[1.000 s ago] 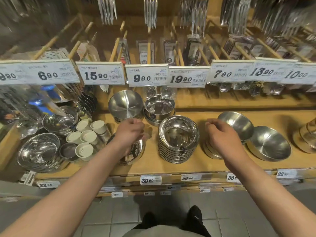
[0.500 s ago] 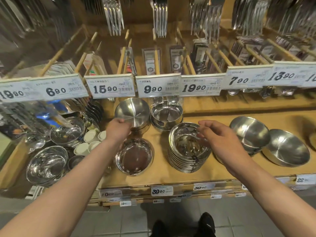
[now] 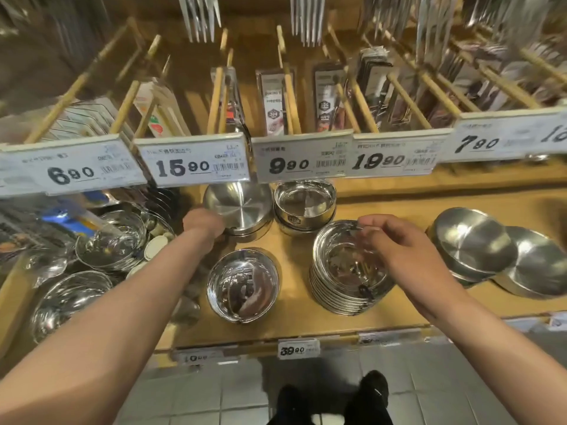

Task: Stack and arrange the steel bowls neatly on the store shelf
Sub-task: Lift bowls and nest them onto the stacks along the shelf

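Note:
My left hand [image 3: 204, 222] reaches to the back of the wooden shelf [image 3: 294, 320] and grips the near left rim of a tilted matte steel bowl [image 3: 242, 204], which leans on a short stack. My right hand [image 3: 399, 253] hovers over a tall stack of shiny steel bowls [image 3: 340, 280]. Its thumb and forefinger pinch the far rim of the top bowl. A single shiny bowl [image 3: 242, 283] sits at the front between my arms. Deep steel bowls [image 3: 303, 207] stand stacked behind the tall stack.
Matte bowls [image 3: 472, 246] and a wide one [image 3: 537, 265] lie at the right. Shiny bowls [image 3: 113, 237] and white cups [image 3: 156, 243] crowd the left. A row of price tags [image 3: 300, 161] hangs just above the back bowls, with packaged cutlery behind.
My left hand went from the front bowl back to the tilted matte bowl. My right hand left the right-hand bowls and came over the tall stack. The camera moved closer.

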`<action>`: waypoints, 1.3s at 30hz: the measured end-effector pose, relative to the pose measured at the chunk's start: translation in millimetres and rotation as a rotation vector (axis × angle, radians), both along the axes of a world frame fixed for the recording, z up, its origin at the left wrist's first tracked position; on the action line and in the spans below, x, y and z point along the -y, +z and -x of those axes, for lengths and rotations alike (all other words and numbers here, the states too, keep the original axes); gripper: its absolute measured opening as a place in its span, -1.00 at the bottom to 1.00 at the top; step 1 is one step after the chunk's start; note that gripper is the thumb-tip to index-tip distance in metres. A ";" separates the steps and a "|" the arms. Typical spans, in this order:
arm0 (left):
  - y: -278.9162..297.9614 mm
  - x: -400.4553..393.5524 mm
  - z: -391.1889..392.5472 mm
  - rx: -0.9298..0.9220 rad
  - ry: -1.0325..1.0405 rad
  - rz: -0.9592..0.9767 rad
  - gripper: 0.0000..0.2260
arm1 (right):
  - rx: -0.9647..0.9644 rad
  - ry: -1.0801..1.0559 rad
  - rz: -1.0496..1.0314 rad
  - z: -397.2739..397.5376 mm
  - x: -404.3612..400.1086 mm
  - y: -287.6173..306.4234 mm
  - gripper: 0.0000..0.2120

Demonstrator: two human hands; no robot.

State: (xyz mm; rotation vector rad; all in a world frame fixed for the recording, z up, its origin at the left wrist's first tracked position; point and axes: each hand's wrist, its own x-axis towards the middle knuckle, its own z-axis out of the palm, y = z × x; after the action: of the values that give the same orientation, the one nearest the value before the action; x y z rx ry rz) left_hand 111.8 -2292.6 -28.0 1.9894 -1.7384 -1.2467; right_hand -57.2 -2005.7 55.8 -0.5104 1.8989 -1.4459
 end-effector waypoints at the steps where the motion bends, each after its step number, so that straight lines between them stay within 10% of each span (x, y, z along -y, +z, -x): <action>1: -0.7 2.2 1.8 -0.045 0.016 -0.033 -0.68 | 0.018 -0.008 0.001 0.7 1.6 1.1 -0.87; 21: 58.7 -50.9 -28.6 -0.294 0.126 -0.142 -0.96 | -0.152 0.145 -0.149 26.0 54.5 17.8 -0.86; 39: 67.4 -137.8 -97.4 -0.497 0.367 -0.207 -0.75 | -0.167 0.305 -0.570 82.7 141.4 -35.4 -0.73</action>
State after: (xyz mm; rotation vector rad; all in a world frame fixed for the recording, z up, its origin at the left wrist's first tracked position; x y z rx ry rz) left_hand 209.1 -2154.8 39.4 1.7788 -1.0000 -1.6485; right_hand -139.8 -2147.2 20.3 -0.6178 2.1340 -0.6409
